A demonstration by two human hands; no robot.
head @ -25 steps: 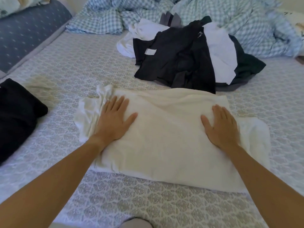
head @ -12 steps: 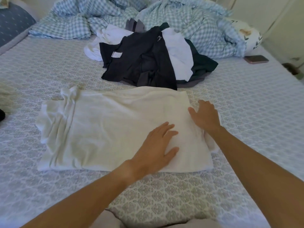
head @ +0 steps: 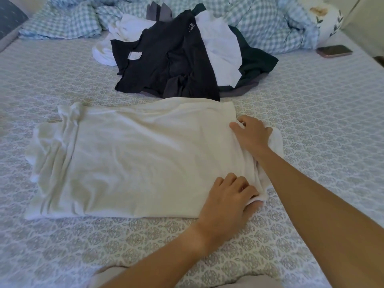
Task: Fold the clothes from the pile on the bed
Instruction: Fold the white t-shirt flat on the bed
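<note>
A cream white garment [head: 133, 161] lies partly folded and flat on the patterned bed sheet [head: 311, 113], its sleeves bunched at the left end. My left hand [head: 228, 196] grips the garment's near right corner, fingers curled into the cloth. My right hand [head: 252, 132] grips the far right edge, with fabric bunched under its fingers. Behind the garment sits the pile of clothes [head: 176, 59]: black, white, dark green and grey pieces heaped together.
A crumpled blue checked duvet [head: 266, 23] runs along the back of the bed. A phone [head: 334, 51] lies on the sheet at the right, near a floral pillow [head: 324, 17]. A dark blue cushion [head: 10, 19] shows at the far left.
Both hands left the flat garment's ends and moved to its right edge. They went from pressing flat to curling into the cloth. The view shifted right, hiding the black folded item at left.
</note>
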